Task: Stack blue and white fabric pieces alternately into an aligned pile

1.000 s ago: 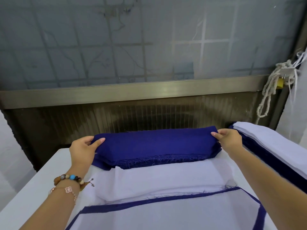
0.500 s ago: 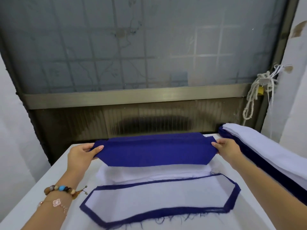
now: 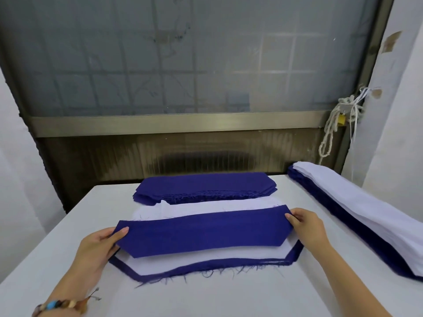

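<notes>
Misalignment risk: left hand (image 3: 98,245) and right hand (image 3: 306,227) pinch the blue piece (image 3: 201,232) taut; uneven lowering could skew it on the pile (image 3: 194,260) beneath.

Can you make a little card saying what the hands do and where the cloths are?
hands: left hand and right hand each pinch one end of the blue piece
blue piece: stretched flat over the pile, behind its front edge
pile: white piece on top, blue edge beneath
back of table: stack of blue pieces
right side: long stack, white over blue
</notes>
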`<state>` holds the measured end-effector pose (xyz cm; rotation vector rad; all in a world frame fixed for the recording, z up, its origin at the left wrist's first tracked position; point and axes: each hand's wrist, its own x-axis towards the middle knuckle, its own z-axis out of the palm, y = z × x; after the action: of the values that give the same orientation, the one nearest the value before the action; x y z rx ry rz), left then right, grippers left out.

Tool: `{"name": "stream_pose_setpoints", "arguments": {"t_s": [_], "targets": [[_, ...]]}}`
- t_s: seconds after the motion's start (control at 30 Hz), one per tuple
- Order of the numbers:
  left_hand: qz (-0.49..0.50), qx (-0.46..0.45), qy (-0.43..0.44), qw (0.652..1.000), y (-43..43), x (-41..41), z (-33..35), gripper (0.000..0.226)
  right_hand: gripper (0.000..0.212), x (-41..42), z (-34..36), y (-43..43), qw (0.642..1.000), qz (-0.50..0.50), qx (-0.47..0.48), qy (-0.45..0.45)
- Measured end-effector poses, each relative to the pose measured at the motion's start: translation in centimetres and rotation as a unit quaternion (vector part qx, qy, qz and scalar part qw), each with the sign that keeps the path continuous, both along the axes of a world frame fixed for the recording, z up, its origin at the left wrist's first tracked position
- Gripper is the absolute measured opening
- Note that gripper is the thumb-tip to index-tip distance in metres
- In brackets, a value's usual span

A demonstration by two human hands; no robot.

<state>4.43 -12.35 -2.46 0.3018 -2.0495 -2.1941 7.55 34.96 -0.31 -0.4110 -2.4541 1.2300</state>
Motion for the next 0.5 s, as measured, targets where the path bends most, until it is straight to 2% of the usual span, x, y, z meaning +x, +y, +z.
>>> {"name": "stream_pose_setpoints", "arguments": {"t_s": [0.23, 0.5], "targets": [[-0.045, -0.012, 0.007, 0.999, -0.1, 0.4, -0.2, 0.014, 0.020, 0.8, -1.0, 0.1, 0.995, -0.022, -0.050, 0.085], [-0.054, -0.015, 0.024, 0.998, -0.4, 1.0, -0.5, 0.016, 0.018, 0.7, -1.7, -0.1, 0.995, -0.026, -0.062, 0.079]]}}
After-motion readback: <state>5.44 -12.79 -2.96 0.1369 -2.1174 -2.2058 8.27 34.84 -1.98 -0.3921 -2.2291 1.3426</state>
